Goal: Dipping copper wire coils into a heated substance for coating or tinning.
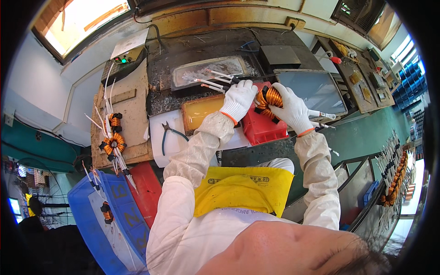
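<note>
Copper-wound toroidal coil (269,100) is held between both gloved hands at the far centre of the bench, above a red plastic bin (261,128). Left hand (239,98) is closed on the coil's left side; right hand (292,109) is wrapped over its right side and top, so the two hands are brought together on the one part. White-sleeved leads (215,80) are seen fanning out to the far left from the coil, over a grimy tray with a clear lid (208,71); further lead ends (323,115) project to the right, past the right hand.

Handling, as judged: the coil is likely dense and fairly heavy for its size, rigid in the core, with enamelled windings that could be scuffed. The leads look springy and thin (poor places to pull). A hold on the wound ring itself, across its outer edge, is judged soundest.

Just near of the tray an amber translucent tray (201,112) is noted, and to its left blue-handled pliers (168,135) lie on a white sheet. On a cardboard board (126,114) at the left, two finished coils (113,142) with leads are laid. A blue crate (98,215) stands at the near left with another coil inside. More coils are hung along a rack (394,183) at the right.
</note>
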### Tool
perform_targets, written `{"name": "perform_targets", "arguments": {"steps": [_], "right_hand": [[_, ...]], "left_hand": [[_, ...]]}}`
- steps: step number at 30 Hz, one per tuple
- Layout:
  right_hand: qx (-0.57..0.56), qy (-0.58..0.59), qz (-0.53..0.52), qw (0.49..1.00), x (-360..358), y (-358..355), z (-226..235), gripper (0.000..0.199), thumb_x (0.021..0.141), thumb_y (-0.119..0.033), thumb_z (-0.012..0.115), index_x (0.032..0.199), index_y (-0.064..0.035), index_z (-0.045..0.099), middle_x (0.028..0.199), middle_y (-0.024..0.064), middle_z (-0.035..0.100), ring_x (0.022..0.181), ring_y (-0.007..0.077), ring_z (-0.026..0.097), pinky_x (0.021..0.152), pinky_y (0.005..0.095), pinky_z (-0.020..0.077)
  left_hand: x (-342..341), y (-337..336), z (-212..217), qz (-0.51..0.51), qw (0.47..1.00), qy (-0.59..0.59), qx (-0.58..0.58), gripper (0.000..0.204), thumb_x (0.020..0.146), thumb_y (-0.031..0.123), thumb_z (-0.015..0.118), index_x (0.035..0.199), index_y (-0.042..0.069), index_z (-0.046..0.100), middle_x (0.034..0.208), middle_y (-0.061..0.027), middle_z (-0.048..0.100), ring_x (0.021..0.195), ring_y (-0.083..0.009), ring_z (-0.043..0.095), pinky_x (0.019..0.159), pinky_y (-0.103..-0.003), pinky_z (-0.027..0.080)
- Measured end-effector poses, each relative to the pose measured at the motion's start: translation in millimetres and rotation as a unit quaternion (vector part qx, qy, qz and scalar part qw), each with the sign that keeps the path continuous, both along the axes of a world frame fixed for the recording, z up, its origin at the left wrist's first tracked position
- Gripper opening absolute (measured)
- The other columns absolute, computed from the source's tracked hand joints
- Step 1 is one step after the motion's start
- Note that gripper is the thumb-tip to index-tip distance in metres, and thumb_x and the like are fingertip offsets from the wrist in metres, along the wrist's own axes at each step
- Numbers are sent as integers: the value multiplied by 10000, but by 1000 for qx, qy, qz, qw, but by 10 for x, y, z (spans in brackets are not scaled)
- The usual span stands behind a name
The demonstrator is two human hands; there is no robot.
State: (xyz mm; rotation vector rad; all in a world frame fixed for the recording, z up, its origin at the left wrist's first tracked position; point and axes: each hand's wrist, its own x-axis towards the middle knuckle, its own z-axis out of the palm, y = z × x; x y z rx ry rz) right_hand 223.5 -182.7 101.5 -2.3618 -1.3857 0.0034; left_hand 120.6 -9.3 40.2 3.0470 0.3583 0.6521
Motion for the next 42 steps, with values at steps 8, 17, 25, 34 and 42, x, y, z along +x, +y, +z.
{"name": "perform_targets", "arguments": {"steps": [8, 17, 25, 34, 42], "right_hand": [[2, -21, -49, 999, -1, 247, -33, 625, 796, -273, 737, 1349, -176, 463, 1151, 175, 610, 988, 411, 647, 835, 468, 538], [17, -33, -53, 998, 27, 323, -72, 624, 788, -285, 738, 1341, -185, 468, 1127, 171, 615, 967, 410, 650, 823, 473, 541], [9, -20, -74, 997, -21, 338, -40, 617, 791, -285, 733, 1342, -194, 469, 1129, 173, 620, 964, 420, 651, 817, 477, 545], [0, -29, -76, 997, -38, 390, -2, 578, 797, -274, 727, 1297, -154, 463, 1080, 215, 618, 922, 430, 660, 784, 490, 549], [-53, -17, -98, 994, -53, 454, 38, 641, 800, -302, 716, 1362, -168, 440, 1124, 203, 615, 951, 434, 654, 810, 495, 548]], "left_hand": [[199, 285, -108, -2, 999, -30, 36, 158, 881, 175, 519, 986, 116, 621, 1032, -80, 600, 1032, -256, 595, 823, -361, 514], [320, 358, -216, 14, 990, -82, 110, 106, 841, 169, 543, 926, 125, 588, 945, -71, 551, 924, -249, 584, 768, -362, 522], [423, 351, -260, 29, 993, -73, 90, 113, 861, 184, 540, 939, 130, 601, 960, -63, 557, 1009, -248, 557, 864, -364, 485], [449, 433, -119, -3, 1000, 18, 25, 154, 888, 160, 521, 1008, 113, 605, 1013, -99, 584, 1037, -293, 583, 849, -375, 521], [472, 439, -155, 14, 999, 9, 51, 173, 892, 155, 521, 1039, 106, 598, 1026, -105, 580, 1037, -297, 584, 844, -379, 525]]}}
